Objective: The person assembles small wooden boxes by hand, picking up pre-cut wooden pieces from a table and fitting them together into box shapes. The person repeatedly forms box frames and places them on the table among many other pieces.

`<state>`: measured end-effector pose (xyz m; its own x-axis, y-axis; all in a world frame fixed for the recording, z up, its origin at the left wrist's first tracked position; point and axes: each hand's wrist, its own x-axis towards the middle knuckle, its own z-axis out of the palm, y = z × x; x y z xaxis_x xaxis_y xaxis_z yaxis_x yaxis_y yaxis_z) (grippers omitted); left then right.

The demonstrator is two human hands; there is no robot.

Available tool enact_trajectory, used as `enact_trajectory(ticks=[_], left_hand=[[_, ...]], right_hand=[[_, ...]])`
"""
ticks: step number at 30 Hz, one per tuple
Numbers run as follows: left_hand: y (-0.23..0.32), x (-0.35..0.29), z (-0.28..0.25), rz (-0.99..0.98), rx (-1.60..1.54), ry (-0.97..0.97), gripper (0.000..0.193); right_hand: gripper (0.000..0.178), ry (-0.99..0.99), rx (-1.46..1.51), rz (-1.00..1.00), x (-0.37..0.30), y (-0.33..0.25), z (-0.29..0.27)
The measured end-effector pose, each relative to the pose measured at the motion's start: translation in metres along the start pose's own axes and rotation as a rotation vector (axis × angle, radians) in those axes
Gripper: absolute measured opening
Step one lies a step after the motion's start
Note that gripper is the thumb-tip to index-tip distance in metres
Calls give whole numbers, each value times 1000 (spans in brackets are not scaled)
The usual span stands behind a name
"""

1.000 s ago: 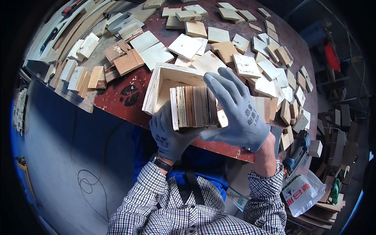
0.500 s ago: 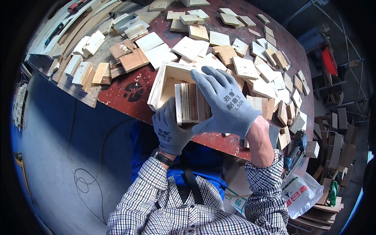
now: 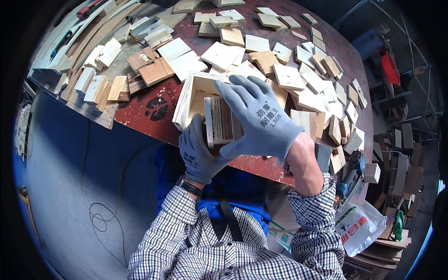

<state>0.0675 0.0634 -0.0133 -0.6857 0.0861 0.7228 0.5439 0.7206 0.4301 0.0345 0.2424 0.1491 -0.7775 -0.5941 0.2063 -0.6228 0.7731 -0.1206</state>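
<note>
Left hand and right hand hold wood-slat stack between them, by open plywood box, counter's near edge. Step looks like gripping; next move likely needs even squeeze.

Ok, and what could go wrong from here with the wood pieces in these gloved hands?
The stack of wood pieces is held between the left hand and the right hand; if the pressure slackens, one might slide out. The wooden box sits close to the edge of the red table, so a knock could perhaps push it off. The left fingers might also get pinched between stack and box.
</note>
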Motion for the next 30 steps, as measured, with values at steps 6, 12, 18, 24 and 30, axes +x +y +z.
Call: enact_trajectory(ticks=[6, 12, 18, 24, 30], left_hand=[[1, -1, 2, -23, -21, -19, 119], [1, 4, -3, 12, -9, -1, 123], [-1, -2, -4, -53, -89, -23, 124], [2, 6, -8, -40, -46, -39, 121], [0, 1, -8, -101, -117, -94, 119]], right_hand=[[107, 29, -45, -50, 12, -8, 11], [98, 41, -37, -42, 19, -14, 12], [116, 20, 34, 16, 16, -15, -2], [130, 99, 236, 50, -1, -11, -36], [136, 304, 602, 44, -36, -2, -55]])
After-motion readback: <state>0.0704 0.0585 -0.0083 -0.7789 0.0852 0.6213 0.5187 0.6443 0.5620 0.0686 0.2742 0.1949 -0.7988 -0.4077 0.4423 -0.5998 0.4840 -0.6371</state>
